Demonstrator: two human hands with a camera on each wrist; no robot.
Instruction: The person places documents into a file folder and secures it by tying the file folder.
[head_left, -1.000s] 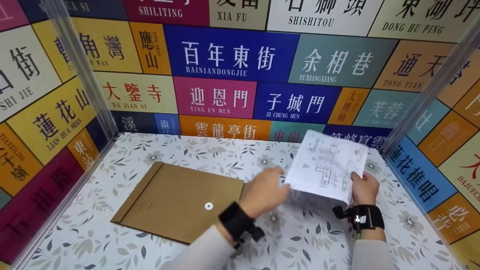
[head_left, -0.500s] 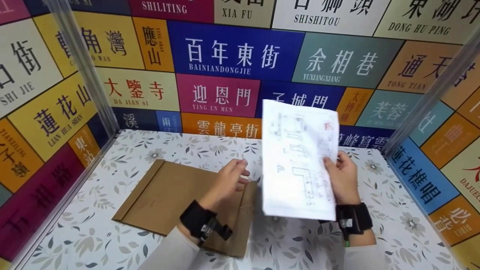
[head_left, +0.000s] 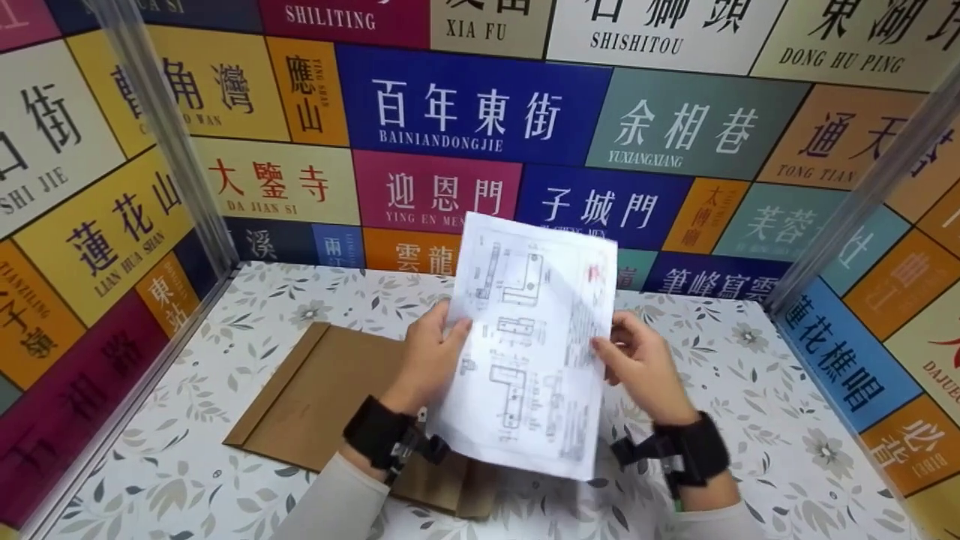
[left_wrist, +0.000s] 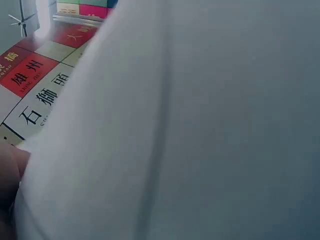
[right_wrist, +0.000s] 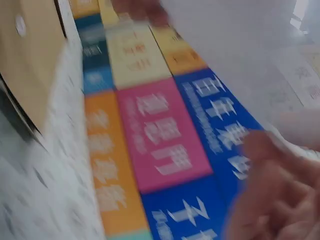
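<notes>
In the head view a white sheet of paper printed with technical drawings [head_left: 517, 360] is held up at a tilt over the table. My left hand [head_left: 431, 360] grips its left edge, thumb on the printed face. At the right edge, my right hand [head_left: 649, 367] pinches the paper between thumb and fingers. The paper's pale surface [left_wrist: 175, 120] fills most of the left wrist view. A brown paper document envelope [head_left: 322, 405] lies flat behind the left hand, its right part hidden by the paper and arm. The right wrist view catches this envelope [right_wrist: 30, 45] at upper left.
The table [head_left: 750, 420] has a white leaf-and-flower covering. Panels with coloured place-name blocks [head_left: 472, 105] enclose it at the back and sides, joined by clear corner strips [head_left: 161, 135]. Each wrist wears a black band [head_left: 694, 450] with a small camera.
The paper has moved left, in front of the envelope. My left hand, earlier off the paper, now grips its left edge; my right hand has kept hold.
</notes>
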